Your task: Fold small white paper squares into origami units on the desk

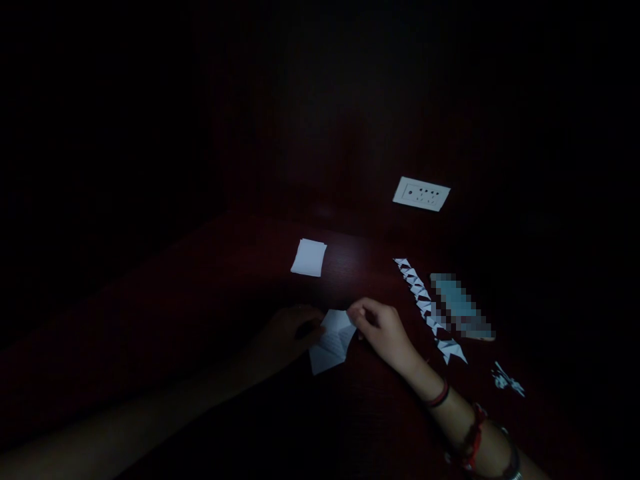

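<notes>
Between my two hands is a creased sheet of white paper (332, 343), partly folded, with faint lines of print on it. My left hand (299, 327), in deep shadow, pinches its left edge. On the opposite side, the thumb and fingers of my right hand (377, 327) grip the upper right corner. To the right of my right hand runs a slanting row of small folded paper pieces (420, 293), pointed in shape. A stack of white paper sheets (309, 259) lies beyond my hands, slightly to the left.
A phone-like flat object (463, 307), blurred out, lies right of the folded row. Nearer me are some small white scraps (507, 380). The dark red table (240, 260) meets a wall with a white socket plate (421, 194). Most of the surroundings are too dark to make out.
</notes>
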A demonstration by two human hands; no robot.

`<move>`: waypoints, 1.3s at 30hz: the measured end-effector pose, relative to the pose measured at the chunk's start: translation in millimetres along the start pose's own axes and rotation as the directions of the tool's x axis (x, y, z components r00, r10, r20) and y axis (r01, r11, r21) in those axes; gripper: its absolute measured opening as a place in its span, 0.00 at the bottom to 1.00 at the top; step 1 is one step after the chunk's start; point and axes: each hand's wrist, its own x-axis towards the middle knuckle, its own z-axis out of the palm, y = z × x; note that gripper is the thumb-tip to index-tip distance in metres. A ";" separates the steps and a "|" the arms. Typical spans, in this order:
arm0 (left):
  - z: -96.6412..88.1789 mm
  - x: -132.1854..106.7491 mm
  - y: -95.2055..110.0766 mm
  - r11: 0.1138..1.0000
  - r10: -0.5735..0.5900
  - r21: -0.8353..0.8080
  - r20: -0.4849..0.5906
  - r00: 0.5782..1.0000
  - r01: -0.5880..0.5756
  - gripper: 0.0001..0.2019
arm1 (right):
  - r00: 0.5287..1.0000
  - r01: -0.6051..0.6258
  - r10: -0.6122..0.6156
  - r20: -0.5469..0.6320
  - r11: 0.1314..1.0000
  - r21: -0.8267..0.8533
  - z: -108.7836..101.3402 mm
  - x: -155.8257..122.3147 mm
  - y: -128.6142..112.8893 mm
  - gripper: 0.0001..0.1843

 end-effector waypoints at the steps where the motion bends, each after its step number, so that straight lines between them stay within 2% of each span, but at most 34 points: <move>1: -0.3 1.3 -0.3 1.000 -0.024 -0.020 -0.023 0.999 0.023 0.07 | 1.000 0.004 -0.004 -0.018 1.000 0.011 1.2 -0.5 -0.7 0.08; 3: -1.7 4.1 -0.1 0.994 -0.088 -0.069 -0.062 0.994 0.084 0.06 | 0.997 0.040 -0.037 -0.073 0.999 0.034 3.5 -1.8 -3.1 0.07; 6: -4.3 7.1 2.0 0.971 -0.176 -0.175 -0.049 0.983 0.165 0.07 | 0.980 0.133 -0.126 -0.154 0.990 0.036 6.2 -5.4 -9.3 0.18; 8: -5.2 7.9 4.2 0.945 -0.197 -0.274 -0.031 0.980 0.181 0.07 | 0.965 0.192 -0.190 -0.179 0.981 -0.003 6.9 -8.7 -14.6 0.19; 10: -5.2 8.1 6.4 0.913 -0.200 -0.368 -0.028 0.979 0.176 0.07 | 0.955 0.248 -0.253 -0.157 0.968 -0.049 6.4 -11.9 -19.6 0.15; 14: -4.2 7.9 9.3 0.851 -0.187 -0.502 -0.014 0.982 0.155 0.08 | 0.933 0.360 -0.360 0.009 0.931 -0.063 4.0 -15.3 -26.1 0.10; 18: -4.0 7.7 8.1 0.822 -0.162 -0.552 0.008 0.987 0.140 0.08 | 0.941 0.337 -0.336 0.052 0.941 -0.020 4.3 -14.1 -25.3 0.09; 23: -3.9 7.4 7.6 0.861 -0.181 -0.483 -0.001 0.983 0.159 0.08 | 0.974 0.222 -0.219 -0.055 0.973 0.064 8.5 -9.2 -15.8 0.08; 28: -3.1 7.6 10.5 0.886 -0.132 -0.444 0.027 0.991 0.130 0.06 | 0.990 0.143 -0.141 -0.029 0.984 0.105 9.4 -7.0 -10.6 0.10; 30: -4.1 7.5 10.9 0.913 -0.143 -0.387 -0.001 0.990 0.131 0.07 | 0.990 0.139 -0.137 -0.024 0.987 0.087 7.8 -7.7 -11.6 0.10; 32: -5.7 6.9 10.1 0.956 -0.133 -0.275 -0.092 0.987 0.103 0.09 | 0.986 0.167 -0.166 -0.019 0.985 0.046 5.6 -8.8 -13.2 0.12; 33: -6.5 6.3 9.4 0.979 -0.092 -0.196 -0.148 0.985 0.062 0.09 | 0.982 0.188 -0.188 -0.009 0.982 0.022 4.4 -9.4 -14.1 0.12; 35: -7.5 4.6 7.6 0.998 0.064 -0.012 -0.218 0.974 -0.068 0.10 | 0.972 0.235 -0.234 0.018 0.971 -0.034 2.4 -10.4 -15.8 0.13; 37: -7.6 2.7 6.0 0.971 0.217 0.150 -0.211 0.953 -0.188 0.11 | 0.961 0.276 -0.273 0.039 0.956 -0.098 1.4 -11.1 -17.4 0.13; 39: -6.8 1.2 5.2 0.943 0.282 0.234 -0.190 0.940 -0.236 0.07 | 0.955 0.296 -0.294 0.036 0.943 -0.153 1.3 -11.5 -18.7 0.11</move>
